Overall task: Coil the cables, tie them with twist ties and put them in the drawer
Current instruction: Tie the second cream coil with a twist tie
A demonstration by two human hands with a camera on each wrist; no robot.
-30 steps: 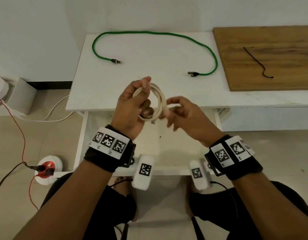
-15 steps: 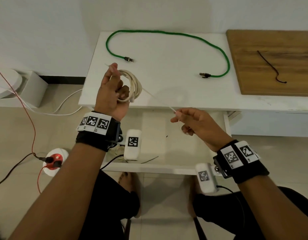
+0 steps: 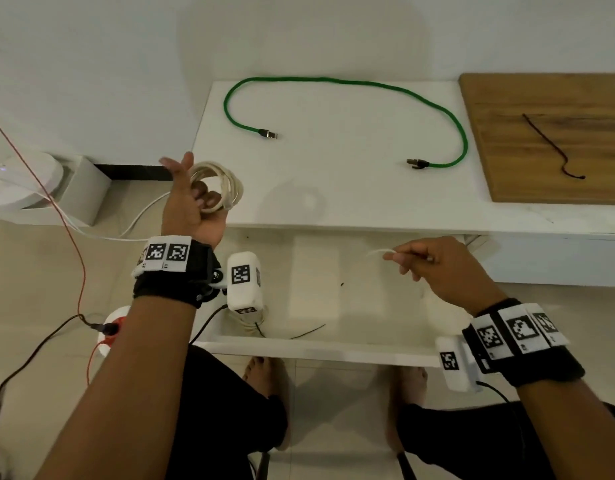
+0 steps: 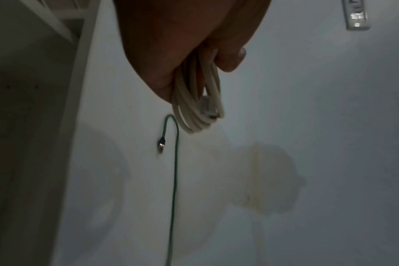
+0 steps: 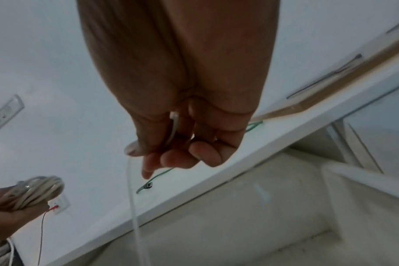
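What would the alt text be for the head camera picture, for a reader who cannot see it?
A person's left hand holds a coiled white cable while the right hand pinches a thin white twist tie above an open white drawer. Behind, a green cable lies uncoiled on the white table.

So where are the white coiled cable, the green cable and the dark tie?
white coiled cable (image 3: pixel 230 183), head view, outer loops.
green cable (image 3: pixel 333 80), head view, far middle stretch.
dark tie (image 3: pixel 545 140), head view, mid-length.
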